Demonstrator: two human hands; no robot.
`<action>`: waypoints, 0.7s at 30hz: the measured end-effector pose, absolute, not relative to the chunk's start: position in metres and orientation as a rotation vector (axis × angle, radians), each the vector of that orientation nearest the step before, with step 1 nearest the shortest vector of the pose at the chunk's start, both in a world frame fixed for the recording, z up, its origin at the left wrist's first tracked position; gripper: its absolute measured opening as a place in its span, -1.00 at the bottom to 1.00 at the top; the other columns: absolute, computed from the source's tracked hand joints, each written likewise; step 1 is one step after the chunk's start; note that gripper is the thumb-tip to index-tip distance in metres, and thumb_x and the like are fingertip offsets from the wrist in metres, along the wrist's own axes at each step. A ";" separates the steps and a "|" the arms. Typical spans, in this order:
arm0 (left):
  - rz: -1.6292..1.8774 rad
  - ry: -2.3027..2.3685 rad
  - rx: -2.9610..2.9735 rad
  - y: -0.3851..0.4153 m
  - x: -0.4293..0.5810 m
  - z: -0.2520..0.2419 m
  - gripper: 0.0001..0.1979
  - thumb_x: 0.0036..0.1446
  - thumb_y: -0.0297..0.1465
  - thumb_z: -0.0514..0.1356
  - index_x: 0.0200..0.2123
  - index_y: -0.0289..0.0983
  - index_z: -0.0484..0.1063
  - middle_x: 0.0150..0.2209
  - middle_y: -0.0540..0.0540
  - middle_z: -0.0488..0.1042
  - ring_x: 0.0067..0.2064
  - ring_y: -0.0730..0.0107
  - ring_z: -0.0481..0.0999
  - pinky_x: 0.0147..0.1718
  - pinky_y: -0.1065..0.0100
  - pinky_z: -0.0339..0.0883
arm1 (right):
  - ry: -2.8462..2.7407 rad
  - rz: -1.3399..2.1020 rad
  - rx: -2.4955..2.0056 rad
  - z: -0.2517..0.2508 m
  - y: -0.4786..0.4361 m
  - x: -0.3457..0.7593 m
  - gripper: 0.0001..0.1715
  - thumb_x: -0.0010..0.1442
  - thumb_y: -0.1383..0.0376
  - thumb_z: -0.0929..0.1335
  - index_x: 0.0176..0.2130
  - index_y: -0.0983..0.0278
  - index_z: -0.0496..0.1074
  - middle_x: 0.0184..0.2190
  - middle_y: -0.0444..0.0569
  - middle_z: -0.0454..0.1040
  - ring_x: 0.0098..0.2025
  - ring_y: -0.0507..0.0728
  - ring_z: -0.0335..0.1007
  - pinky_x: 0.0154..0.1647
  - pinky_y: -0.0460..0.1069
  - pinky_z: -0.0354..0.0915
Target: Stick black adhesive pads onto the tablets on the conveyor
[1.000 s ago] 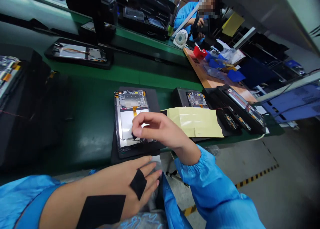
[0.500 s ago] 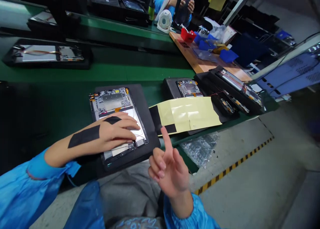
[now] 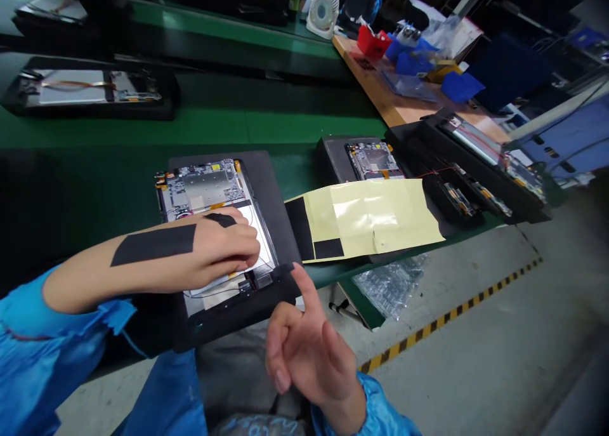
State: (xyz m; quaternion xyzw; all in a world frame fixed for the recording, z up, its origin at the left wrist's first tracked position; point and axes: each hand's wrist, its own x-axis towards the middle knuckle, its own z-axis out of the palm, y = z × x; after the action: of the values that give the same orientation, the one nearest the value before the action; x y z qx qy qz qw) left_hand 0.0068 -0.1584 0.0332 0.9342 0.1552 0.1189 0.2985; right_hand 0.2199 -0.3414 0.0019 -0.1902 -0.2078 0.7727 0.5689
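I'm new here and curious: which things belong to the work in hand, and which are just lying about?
Likely in use: opened device, under the left hand; black piece at the right hand; yellow sheet; black strip on the left forearm.

Likely just lying about: white fan; red bin; clear plastic.

The opened tablet (image 3: 204,191) shows bare metal with a dull sheen and a smooth, glossy white panel (image 3: 263,236). Under the tablet, the black pad (image 3: 273,214) looks like matt foam. Right of the tablet, a yellow sheet (image 3: 380,214) gleams like coated paper, its black patches (image 3: 328,248) flat and matt. A clear bag (image 3: 390,284), lower right of the tablet, is crinkled, shiny plastic. The person's sleeve (image 3: 28,353), left of the tablet, is creased cloth, slightly glossy. Behind the tablet, the green bench top (image 3: 285,128) is smooth; farther back to the right, a table (image 3: 361,80) looks like pale wood, and a white fan (image 3: 323,11) like plastic.
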 end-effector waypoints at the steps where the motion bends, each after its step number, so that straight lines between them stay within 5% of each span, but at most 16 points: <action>1: 0.303 0.412 2.475 -0.159 0.006 0.033 -0.80 0.51 -0.39 0.12 -0.23 -0.11 0.44 -0.29 0.00 0.53 -0.16 0.25 0.50 -0.08 0.29 0.27 | -0.506 1.796 -0.490 0.002 -0.341 0.221 -0.29 0.46 -0.14 0.42 0.46 -0.09 0.32 -0.18 -0.06 0.66 -0.53 0.00 0.37 -0.49 -0.11 0.32; 6: 0.406 0.390 2.507 -0.156 0.014 0.028 -0.86 0.52 -0.39 0.12 -0.15 -0.11 0.45 -0.18 -0.04 0.51 -0.09 0.18 0.44 0.03 0.21 0.21 | -0.535 1.714 -0.700 0.002 -0.342 0.227 -0.05 0.37 -0.20 0.48 0.52 -0.03 0.19 -0.01 0.07 0.70 -0.49 0.03 0.44 -0.47 -0.07 0.38; 11: 0.426 0.369 2.464 -0.151 0.023 0.026 -0.89 0.50 -0.41 0.14 -0.14 -0.12 0.43 -0.06 -0.07 0.49 0.02 0.16 0.44 0.16 0.14 0.16 | -0.384 1.821 -0.600 -0.001 -0.343 0.225 -0.06 0.43 -0.24 0.41 0.56 0.04 0.17 -0.37 -0.13 0.62 -0.64 -0.02 0.25 -0.57 -0.13 0.27; 16: 0.434 0.407 2.430 -0.152 0.028 0.029 -0.91 0.47 -0.41 0.16 -0.16 -0.13 0.41 -0.04 -0.04 0.48 0.05 0.19 0.41 0.15 0.18 0.15 | -0.225 1.954 -0.377 -0.003 -0.341 0.216 -0.21 0.46 -0.22 0.38 0.51 -0.09 0.28 -0.44 -0.21 0.55 -0.70 -0.06 0.05 -0.68 -0.19 0.18; 21: 0.456 0.403 2.416 -0.151 0.035 0.029 -0.88 0.45 -0.37 0.20 -0.23 -0.15 0.41 -0.12 0.00 0.46 -0.04 0.22 0.39 0.11 0.18 0.10 | -0.149 2.043 -0.292 -0.002 -0.342 0.205 -0.03 0.44 -0.33 0.32 0.61 -0.11 0.06 -0.50 -0.26 0.49 -0.73 -0.08 -0.02 -0.71 -0.21 0.13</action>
State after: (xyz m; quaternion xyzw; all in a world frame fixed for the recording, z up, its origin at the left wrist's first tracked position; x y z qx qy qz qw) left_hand 0.0346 -0.1507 0.0290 0.9190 0.1534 0.1733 0.3192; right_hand 0.2049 -0.3422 -0.0021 -0.1211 -0.0618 0.8488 0.5109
